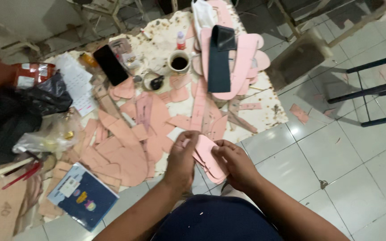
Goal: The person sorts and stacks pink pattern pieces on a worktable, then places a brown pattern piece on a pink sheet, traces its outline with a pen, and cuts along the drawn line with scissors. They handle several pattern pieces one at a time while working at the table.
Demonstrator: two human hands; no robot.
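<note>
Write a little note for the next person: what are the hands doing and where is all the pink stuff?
Left hand and right hand: both grip one small stack of pink cut pieces, held above the floor tiles at the table edge.
More pink pieces lie scattered on the table; a taller pile sits at the far end by the coffee cup.
Done: one stack gathered.
Left: the loose pieces, it seems.

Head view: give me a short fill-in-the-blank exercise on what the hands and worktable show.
1. Both hands, left hand and right hand, hold a stack of ___ cut pieces.
2. The cup on the table holds a ___ liquid.
3. The phone lies with its screen ___.

Missing words: pink; dark; off
</note>
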